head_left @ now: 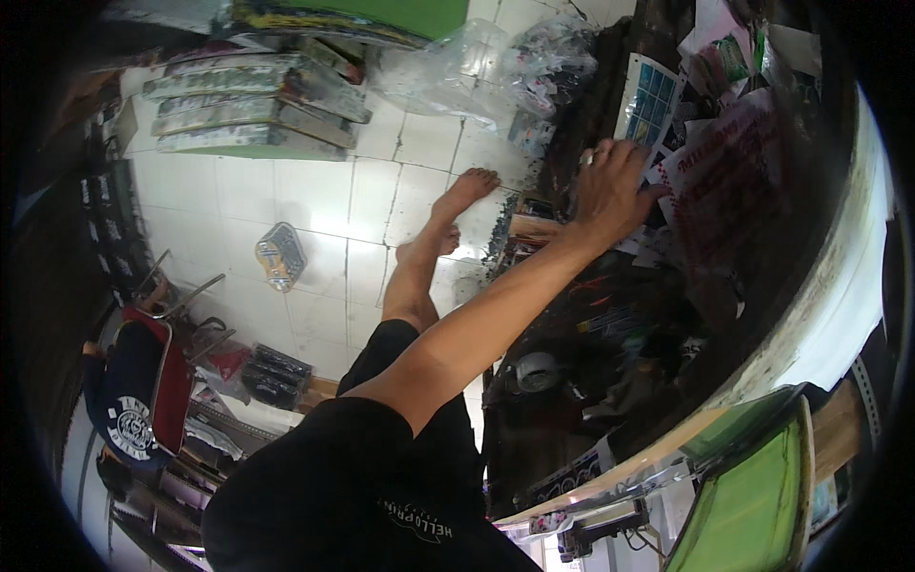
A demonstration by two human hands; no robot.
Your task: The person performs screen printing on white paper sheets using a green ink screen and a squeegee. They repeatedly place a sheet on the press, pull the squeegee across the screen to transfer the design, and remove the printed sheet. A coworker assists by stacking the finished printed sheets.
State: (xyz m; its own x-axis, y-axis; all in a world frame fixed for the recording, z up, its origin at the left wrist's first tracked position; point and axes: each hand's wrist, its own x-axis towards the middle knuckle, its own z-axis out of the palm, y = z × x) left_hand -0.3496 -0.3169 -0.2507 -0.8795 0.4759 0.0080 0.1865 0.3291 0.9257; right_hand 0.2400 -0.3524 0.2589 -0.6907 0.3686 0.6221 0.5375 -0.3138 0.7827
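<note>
My left hand [615, 186] reaches across to the right, palm down, over a dark, cluttered surface. Its fingers are slightly bent and the thumb stands apart; a ring shows on one finger. The fingertips lie at the lower end of a sheet with a blue grid [651, 100]; whether they press on it I cannot tell. Close to the thumb is a pale sheet with red print [720, 167], somewhat blurred. Nothing shows in the hand. My right hand is out of the picture.
Flat frames [257, 110] are stacked on the white tiled floor [315, 200], near crumpled clear plastic bags [505, 67]. A small silver-and-yellow object [280, 257] lies on the tiles. A red chair [173, 381] stands at left, a green-meshed frame [743, 496] at lower right.
</note>
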